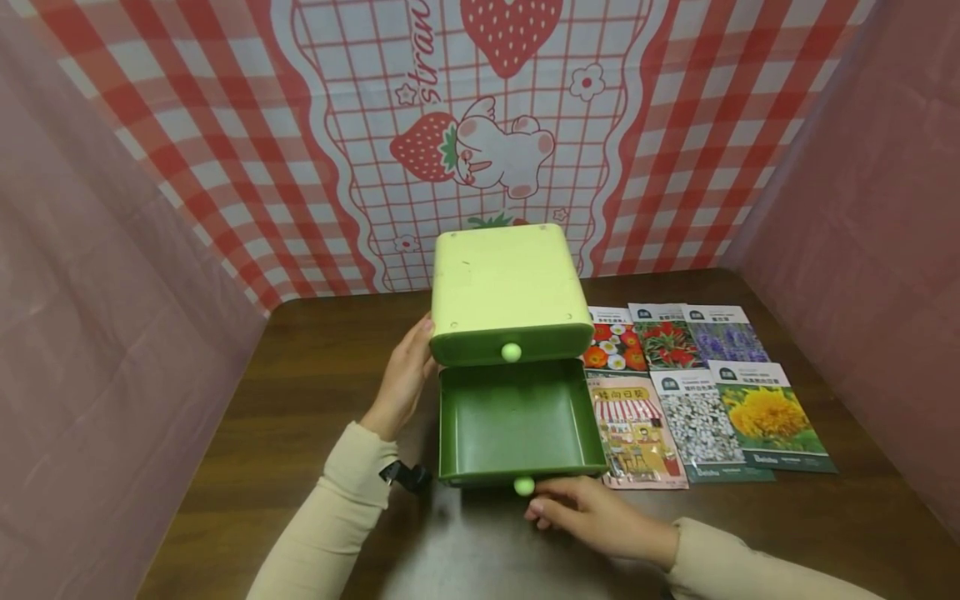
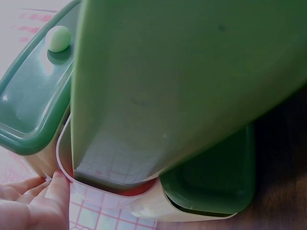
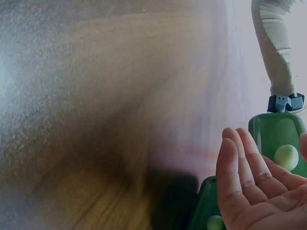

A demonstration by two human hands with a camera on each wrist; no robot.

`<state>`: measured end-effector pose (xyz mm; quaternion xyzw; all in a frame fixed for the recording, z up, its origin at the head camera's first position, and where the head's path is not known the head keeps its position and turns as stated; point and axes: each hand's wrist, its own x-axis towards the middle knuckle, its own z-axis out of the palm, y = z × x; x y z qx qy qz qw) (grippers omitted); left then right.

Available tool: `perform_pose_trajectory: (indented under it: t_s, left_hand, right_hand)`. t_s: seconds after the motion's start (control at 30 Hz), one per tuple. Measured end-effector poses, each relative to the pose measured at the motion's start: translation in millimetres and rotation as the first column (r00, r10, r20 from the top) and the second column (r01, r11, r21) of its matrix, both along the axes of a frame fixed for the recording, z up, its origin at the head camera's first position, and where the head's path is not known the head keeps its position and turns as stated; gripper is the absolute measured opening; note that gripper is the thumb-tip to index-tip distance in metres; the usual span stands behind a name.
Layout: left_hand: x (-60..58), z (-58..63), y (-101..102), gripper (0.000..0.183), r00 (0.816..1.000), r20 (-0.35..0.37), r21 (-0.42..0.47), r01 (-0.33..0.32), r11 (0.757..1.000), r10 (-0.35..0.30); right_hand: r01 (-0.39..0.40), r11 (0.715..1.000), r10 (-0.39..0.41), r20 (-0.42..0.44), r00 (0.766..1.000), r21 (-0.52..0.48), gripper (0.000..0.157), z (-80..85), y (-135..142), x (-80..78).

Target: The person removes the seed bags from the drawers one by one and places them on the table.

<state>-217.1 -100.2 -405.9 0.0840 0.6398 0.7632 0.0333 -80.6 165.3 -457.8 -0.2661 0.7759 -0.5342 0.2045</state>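
A small drawer cabinet point(image 1: 506, 275), with a pale yellow-green case and dark green drawer fronts, stands on the table. Its top drawer is closed, with a light green knob point(image 1: 511, 352) at the front. Below it a green drawer point(image 1: 517, 421) is pulled far out, its inner floor in view. My left hand point(image 1: 405, 375) rests against the cabinet's left side; in the left wrist view the left thumb point(image 2: 58, 194) touches the case's edge. Beside the pulled-out drawer's knob point(image 1: 524, 486), my right hand point(image 1: 592, 512) is at the front's lower edge, its fingers extended in the right wrist view.
Several flower seed packets lie to the cabinet's right, among them a pink packet point(image 1: 637, 433), one with white flowers point(image 1: 705, 425) and one with a yellow flower point(image 1: 771, 417). A red-and-white checked cloth point(image 1: 345, 108) hangs behind the brown table point(image 1: 300, 400). Pink curtains flank both sides.
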Motion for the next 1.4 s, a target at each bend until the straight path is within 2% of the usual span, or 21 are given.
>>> perform_pose_trajectory:
  t_s: [0.43,0.73,1.07,1.4]
  left_hand:
    - [-1.9,-1.2,-2,0.059,1.0,0.001,-0.016,0.005,1.0,-0.005]
    - [-2.0,-1.8,-1,0.058,1.0,-0.011,-0.027,0.002,1.0,-0.002]
    - [-1.1,-2.3,-1,0.058,1.0,-0.01,-0.039,-0.005,0.999,0.005]
    - [-2.4,-3.9,-1,0.059,1.0,-0.007,-0.037,-0.008,0.999,0.007]
  right_hand:
    - [0.101,0.994,-0.102,0.014,0.995,0.041,0.038,-2.0,-12,-1.2]
    - [0.211,0.977,-0.21,-0.02,0.977,0.031,0.037,4.5,-20,-6.3]
    - [0.28,0.959,-0.277,0.084,0.957,-0.032,0.038,11.8,-24,-22.4]
    - [0.328,0.943,-0.322,0.105,0.941,-0.049,0.037,13.1,-30,-44.3]
